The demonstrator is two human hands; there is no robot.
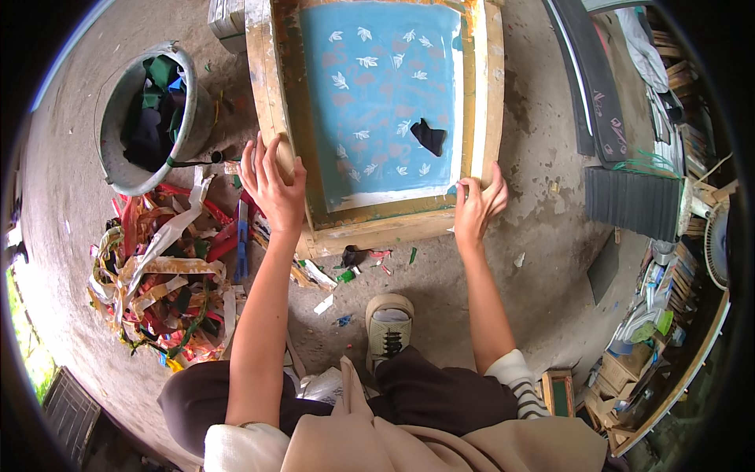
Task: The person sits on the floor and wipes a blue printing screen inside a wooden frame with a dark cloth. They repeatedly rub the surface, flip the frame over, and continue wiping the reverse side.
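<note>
A screen printing frame (487,86) of stained wood lies in front of me, its blue mesh (385,94) dotted with white leaf shapes. My left hand (274,185) holds the left rail near the front corner, thumb on the inner side and fingers along the outside. Across from it, my right hand (477,206) grips the right rail near its front end, fingers bent over the outer edge. A small black scrap (428,138) shows against the mesh at its right side; I cannot tell whether it lies on top. Parts of both rails are hidden under my hands.
At the left stands a metal bucket (193,118) with dark and green scraps. Below it is a tangled heap of coloured strips (165,291). Dark stacked sheets (633,203) and a fan (717,244) are at the right. My shoe (389,326) is near scattered bits.
</note>
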